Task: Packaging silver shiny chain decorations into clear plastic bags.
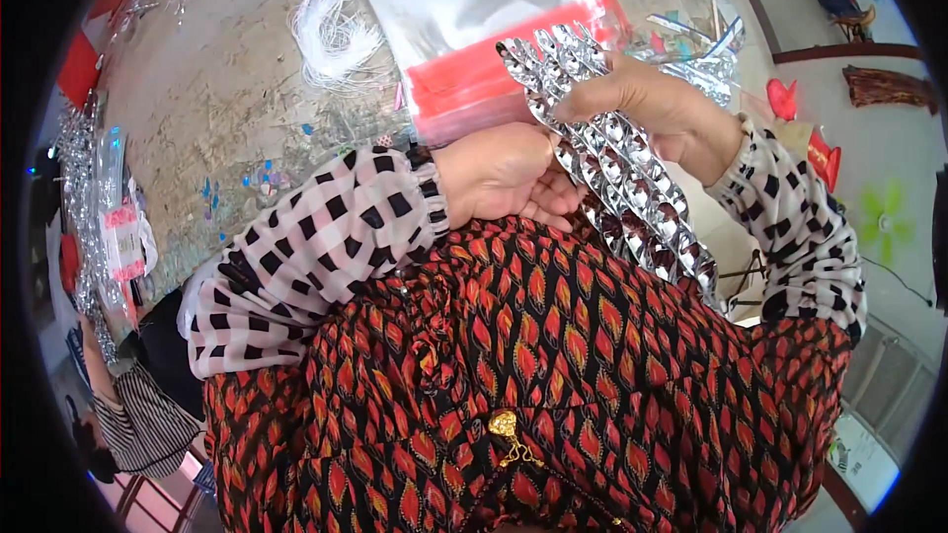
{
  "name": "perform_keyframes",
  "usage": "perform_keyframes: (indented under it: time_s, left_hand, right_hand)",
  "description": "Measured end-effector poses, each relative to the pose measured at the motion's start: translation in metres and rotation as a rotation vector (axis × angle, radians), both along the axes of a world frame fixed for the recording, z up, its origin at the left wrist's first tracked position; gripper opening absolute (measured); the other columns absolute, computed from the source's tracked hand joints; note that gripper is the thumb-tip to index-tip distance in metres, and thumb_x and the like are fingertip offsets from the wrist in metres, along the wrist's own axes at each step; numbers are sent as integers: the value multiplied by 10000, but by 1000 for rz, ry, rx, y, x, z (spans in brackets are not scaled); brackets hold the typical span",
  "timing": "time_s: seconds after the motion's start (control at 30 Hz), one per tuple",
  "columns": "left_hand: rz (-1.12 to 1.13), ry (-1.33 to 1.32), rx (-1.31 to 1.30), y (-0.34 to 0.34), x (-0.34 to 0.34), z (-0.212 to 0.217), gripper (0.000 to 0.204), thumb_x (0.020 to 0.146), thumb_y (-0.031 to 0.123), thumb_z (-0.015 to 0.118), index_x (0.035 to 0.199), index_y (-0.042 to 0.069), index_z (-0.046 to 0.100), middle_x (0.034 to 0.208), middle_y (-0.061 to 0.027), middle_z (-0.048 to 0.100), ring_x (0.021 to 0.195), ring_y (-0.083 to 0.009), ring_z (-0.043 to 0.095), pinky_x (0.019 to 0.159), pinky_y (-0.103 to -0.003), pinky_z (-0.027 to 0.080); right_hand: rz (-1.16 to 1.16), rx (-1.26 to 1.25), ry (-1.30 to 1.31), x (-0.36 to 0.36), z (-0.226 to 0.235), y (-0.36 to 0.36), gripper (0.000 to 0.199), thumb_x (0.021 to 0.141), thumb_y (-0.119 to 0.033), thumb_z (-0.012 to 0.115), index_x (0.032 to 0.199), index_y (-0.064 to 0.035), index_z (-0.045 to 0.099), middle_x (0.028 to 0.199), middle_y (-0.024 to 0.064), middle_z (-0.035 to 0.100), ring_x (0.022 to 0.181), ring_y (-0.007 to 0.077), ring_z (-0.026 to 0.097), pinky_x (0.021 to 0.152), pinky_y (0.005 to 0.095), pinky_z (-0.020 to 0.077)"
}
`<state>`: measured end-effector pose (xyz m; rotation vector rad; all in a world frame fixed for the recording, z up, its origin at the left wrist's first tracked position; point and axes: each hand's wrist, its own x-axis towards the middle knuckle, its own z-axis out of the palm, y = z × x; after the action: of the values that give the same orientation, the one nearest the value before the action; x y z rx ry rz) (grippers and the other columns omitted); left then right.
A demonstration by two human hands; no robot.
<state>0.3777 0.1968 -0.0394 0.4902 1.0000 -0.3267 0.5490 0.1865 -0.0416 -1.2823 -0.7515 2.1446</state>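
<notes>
Several shiny silver twisted foil strands (632,173) lie bunched side by side, slanting from the table edge down across my right side. My right hand (642,99) is closed around their upper part, thumb across the front. Close against the left edge of the bunch is my left hand (504,173), palm partly up and fingers curled. Whatever those fingers may hold is hidden. Just beyond both hands lies a stack of clear plastic bags (464,89) with a red band along the near edge.
A bundle of white string (338,30) rests on the worn table (227,69), left of the bags. Silver tinsel (79,158) hangs along the table's left edge. More silver and blue foil strips (706,54) lie at right. Another person's striped sleeve (148,419) shows at lower left.
</notes>
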Motion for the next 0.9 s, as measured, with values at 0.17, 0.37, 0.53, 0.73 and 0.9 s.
perform_keyframes:
  time_s: [0.17,0.37,0.53,0.73,0.9]
  left_hand:
    - [31,81,140,26,6,-3,157,925,132,433,976,34,544,818,-75,574,677,-183,579,717,-335,541]
    - [242,-130,72,48,-10,12,257,926,124,512,1144,14,431,862,-118,629,787,-248,657,768,-348,535]
    - [158,-11,273,54,-10,8,249,938,242,548,1013,13,487,807,-110,636,720,-201,666,692,-289,547]
    - [130,-23,369,63,4,-9,207,898,201,614,941,18,526,739,-74,632,639,-135,638,580,-206,498]
    - [-22,-31,529,75,17,-25,185,879,193,640,859,28,559,715,-49,627,575,-98,587,537,-180,456]
  right_hand:
    - [-57,-17,60,16,-2,18,301,706,-94,687,982,2,614,850,66,667,746,138,639,721,264,512]
    - [-18,-82,76,25,-22,28,271,745,-129,655,987,-17,605,840,63,658,734,130,636,702,261,517]
    - [19,-47,39,24,-13,35,380,693,-134,705,1013,14,561,886,62,632,894,143,581,873,279,420]
    - [-37,-36,97,42,-17,35,359,697,-140,694,1006,-2,576,875,48,631,862,130,582,854,265,424]
    - [17,-73,132,55,-30,41,321,699,-127,683,982,-6,591,864,46,631,832,128,587,818,257,440]
